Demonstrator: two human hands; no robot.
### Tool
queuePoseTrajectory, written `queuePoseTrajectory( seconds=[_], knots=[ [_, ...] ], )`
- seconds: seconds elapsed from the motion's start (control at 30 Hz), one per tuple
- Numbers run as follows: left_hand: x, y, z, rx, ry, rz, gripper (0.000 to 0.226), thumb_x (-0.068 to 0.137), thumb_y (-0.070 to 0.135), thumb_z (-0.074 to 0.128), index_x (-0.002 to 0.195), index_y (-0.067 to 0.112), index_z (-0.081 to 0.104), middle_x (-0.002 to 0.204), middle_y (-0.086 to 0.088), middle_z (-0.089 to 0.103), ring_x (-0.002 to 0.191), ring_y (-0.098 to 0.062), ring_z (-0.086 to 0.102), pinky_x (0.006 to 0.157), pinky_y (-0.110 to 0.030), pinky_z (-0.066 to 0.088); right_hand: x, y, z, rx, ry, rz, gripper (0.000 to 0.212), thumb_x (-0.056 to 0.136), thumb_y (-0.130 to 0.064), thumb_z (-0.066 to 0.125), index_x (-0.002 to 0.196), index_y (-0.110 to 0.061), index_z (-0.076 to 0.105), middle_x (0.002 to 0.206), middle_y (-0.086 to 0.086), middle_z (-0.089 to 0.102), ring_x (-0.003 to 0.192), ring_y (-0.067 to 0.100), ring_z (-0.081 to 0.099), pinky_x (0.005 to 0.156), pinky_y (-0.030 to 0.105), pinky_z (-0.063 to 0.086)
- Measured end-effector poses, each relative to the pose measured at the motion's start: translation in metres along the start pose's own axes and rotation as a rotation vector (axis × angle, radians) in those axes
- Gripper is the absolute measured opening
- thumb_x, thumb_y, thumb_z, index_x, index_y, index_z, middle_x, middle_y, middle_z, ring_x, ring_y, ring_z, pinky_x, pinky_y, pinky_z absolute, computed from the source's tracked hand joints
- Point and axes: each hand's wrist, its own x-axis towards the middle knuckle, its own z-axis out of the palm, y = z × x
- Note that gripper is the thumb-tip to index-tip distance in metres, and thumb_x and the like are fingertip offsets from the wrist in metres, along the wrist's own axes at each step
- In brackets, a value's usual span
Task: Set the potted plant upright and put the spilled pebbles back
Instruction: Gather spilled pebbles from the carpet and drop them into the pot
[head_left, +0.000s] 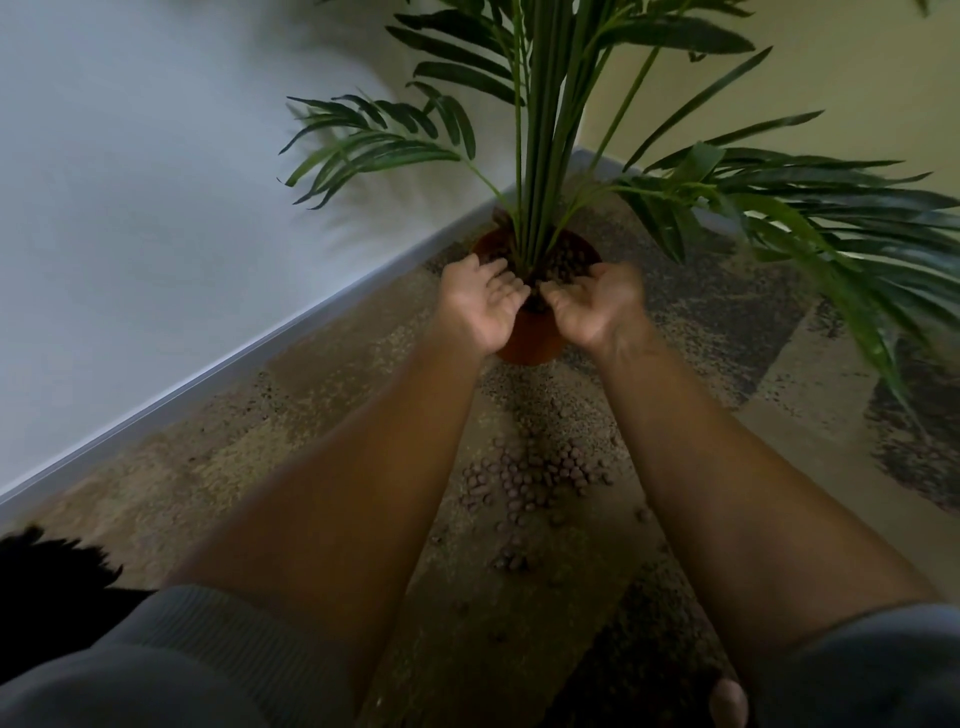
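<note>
I'm looking down into a corner of the room. A pale, grey-white wall (156, 182) fills the left side, and a light skirting board (249, 358) runs along its foot. On the right I see a second wall (841, 67), which looks yellowish. The floor is covered by a carpet (322, 405) in mottled tan, with darker speckled patches to the right. The light is dim and soft.

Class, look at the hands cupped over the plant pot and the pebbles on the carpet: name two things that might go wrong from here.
1. The left hand and right hand are tipped together at the near rim of the pot; pebbles may slide past it onto the carpet.
2. Loose pebbles lie between the forearms and may be pressed into the carpet or scattered.
</note>
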Motion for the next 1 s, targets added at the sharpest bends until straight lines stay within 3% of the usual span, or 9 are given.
queuePoseTrajectory(
  seconds=[0.07,0.17,0.27,0.4,0.53,0.6,0.7,0.83,1.0],
  knots=[
    [-0.002,-0.002,-0.008,-0.011,0.021,0.050,0.051,0.105,0.026,0.026,0.146,-0.003,0.033,0.152,-0.022,0.035,0.141,-0.031,0.034,0.115,-0.039,0.031,-0.002,0.001,-0.006,0.002,0.010,-0.016,0.053,0.104,-0.022,0.023,0.153,-0.003,0.017,0.158,0.017,0.023,0.145,0.032,0.027,0.119,0.043,0.025],
    [-0.005,-0.008,-0.025,0.067,0.117,0.101,0.044,0.104,0.026,0.028,0.137,0.008,0.050,0.133,-0.011,0.059,0.111,-0.020,0.062,0.092,-0.029,0.051,-0.004,0.002,-0.017,-0.055,0.024,-0.030,0.050,0.102,-0.018,0.025,0.148,0.001,0.028,0.148,0.021,0.038,0.133,0.034,0.044,0.111,0.041,0.040],
    [-0.004,-0.018,-0.043,0.264,0.282,0.105,0.040,0.103,0.024,0.029,0.135,0.018,0.054,0.130,-0.002,0.062,0.099,-0.011,0.062,0.077,-0.023,0.050,-0.004,0.006,-0.032,-0.229,0.073,-0.035,0.035,0.099,-0.014,0.037,0.126,0.002,0.050,0.122,0.019,0.061,0.109,0.031,0.062,0.091,0.037,0.056],
    [0.007,-0.034,-0.073,0.461,0.309,-0.049,0.048,0.103,0.017,0.020,0.146,0.016,0.040,0.147,-0.003,0.047,0.131,-0.015,0.047,0.096,-0.024,0.042,-0.001,0.021,-0.060,-0.753,0.201,0.006,0.014,0.094,-0.013,0.050,0.096,-0.011,0.064,0.096,0.007,0.070,0.083,0.018,0.067,0.068,0.029,0.057],
    [0.025,-0.058,-0.100,1.019,0.313,-0.167,0.045,0.101,0.024,0.039,0.143,0.009,0.042,0.145,-0.009,0.047,0.130,-0.022,0.047,0.101,-0.032,0.041,0.012,0.037,-0.096,-1.323,0.280,-0.026,0.017,0.093,-0.014,0.049,0.082,-0.013,0.062,0.093,0.009,0.066,0.090,0.024,0.061,0.086,0.036,0.053],
    [0.032,-0.067,-0.113,1.269,0.274,-0.170,0.045,0.095,0.025,0.052,0.136,0.006,0.051,0.141,-0.014,0.052,0.130,-0.030,0.049,0.104,-0.037,0.042,0.015,0.040,-0.109,-1.686,0.207,-0.060,0.020,0.093,-0.017,0.049,0.074,-0.018,0.057,0.084,0.003,0.060,0.098,0.024,0.058,0.091,0.033,0.047],
    [0.037,-0.074,-0.127,1.520,0.197,-0.158,0.046,0.087,0.025,0.065,0.130,0.011,0.057,0.133,-0.011,0.059,0.119,-0.027,0.058,0.099,-0.034,0.047,0.022,0.046,-0.124,-1.952,0.115,-0.084,0.027,0.089,-0.015,0.053,0.110,-0.004,0.065,0.116,0.014,0.065,0.115,0.028,0.058,0.101,0.033,0.046],
    [0.044,-0.074,-0.137,1.627,0.197,-0.071,0.048,0.084,0.023,0.068,0.130,0.021,0.055,0.128,-0.003,0.059,0.089,-0.014,0.059,0.078,-0.029,0.050,0.039,0.054,-0.134,-2.086,0.139,-0.057,0.039,0.089,-0.023,0.054,0.124,-0.007,0.055,0.140,0.017,0.048,0.124,0.031,0.050,0.100,0.034,0.046],
    [0.059,-0.075,-0.137,1.943,0.074,0.146,0.050,0.089,0.025,0.061,0.137,0.030,0.048,0.143,-0.002,0.050,0.124,-0.024,0.051,0.097,-0.041,0.050,0.059,0.058,-0.144,-2.217,0.085,-0.097,0.056,0.092,-0.030,0.053,0.143,-0.009,0.042,0.152,0.014,0.032,0.135,0.030,0.039,0.105,0.035,0.039]
  ],
)
